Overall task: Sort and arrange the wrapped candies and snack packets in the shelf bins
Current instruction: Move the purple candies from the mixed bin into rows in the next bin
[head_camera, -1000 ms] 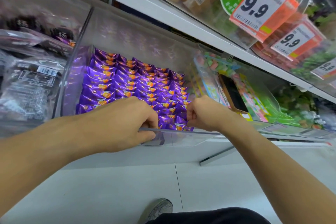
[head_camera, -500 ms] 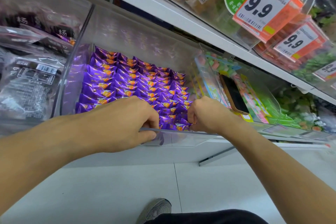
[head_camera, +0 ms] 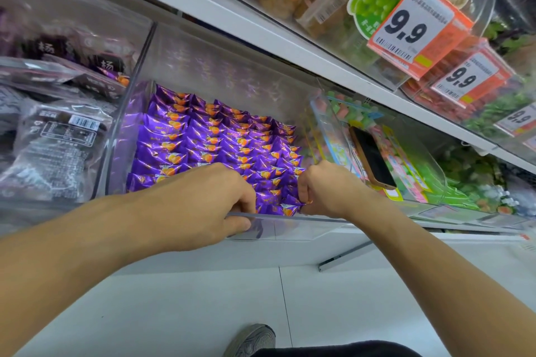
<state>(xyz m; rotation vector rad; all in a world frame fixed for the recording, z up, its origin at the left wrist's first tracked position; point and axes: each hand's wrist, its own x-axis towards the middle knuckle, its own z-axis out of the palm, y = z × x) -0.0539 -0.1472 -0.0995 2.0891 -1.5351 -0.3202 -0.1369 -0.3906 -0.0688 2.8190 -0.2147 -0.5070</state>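
The left hand (head_camera: 200,206) has its fingers (head_camera: 245,203) curled down over the front rim of the clear plastic bin (head_camera: 290,229), thumb pressed against the outside of the thin transparent wall, so the rim is gripped between them. The right hand (head_camera: 327,191) is bunched into a fist at the same front edge, its fingers (head_camera: 303,194) folded tight and pinching the crinkled end of a purple candy (head_camera: 285,209) in the nearest row.

The purple wrapped candies (head_camera: 208,142) fill this middle bin in neat overlapping rows, their glossy foil pillow-shaped with an orange mark on each.

In the bin to the left lie slack, translucent snack packets (head_camera: 58,148) with dark contents and white barcode labels. In the bin to the right, a flat phone (head_camera: 372,158) with a tan edge rests tilted on bright pink and green packets (head_camera: 406,171).

On the white shelf (head_camera: 232,17) above, orange price tags (head_camera: 417,29) printed 9.9 hang at the front. Below are pale floor tiles and a grey shoe (head_camera: 252,339).
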